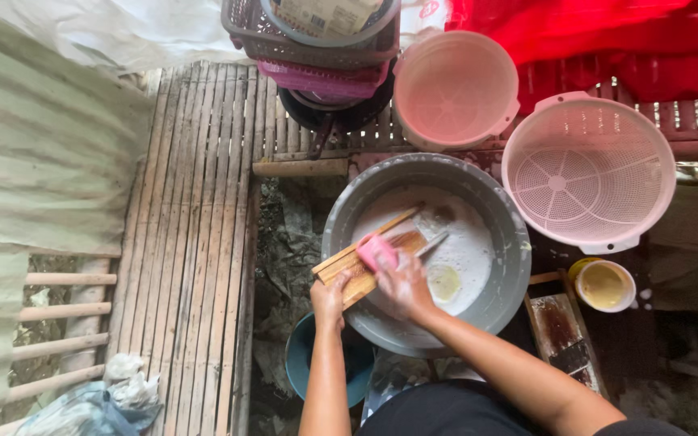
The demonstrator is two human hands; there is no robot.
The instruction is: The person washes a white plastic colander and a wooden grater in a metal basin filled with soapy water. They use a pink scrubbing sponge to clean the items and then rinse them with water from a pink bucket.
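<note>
the left hand [330, 297] grips the wooden board [363, 265] propped on the grey basin [510, 242] rim, while the right hand [401, 284] has its fingers closed on a pink sponge [376, 251]. soapy wet wood is probably slick, so a hard scrub could slide the board off the rim into the suds.

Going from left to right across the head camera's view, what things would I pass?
Green corrugated sheet → bamboo slat floor → left hand holding a wooden board → right hand with a pink sponge → grey basin → pink colander.
</note>
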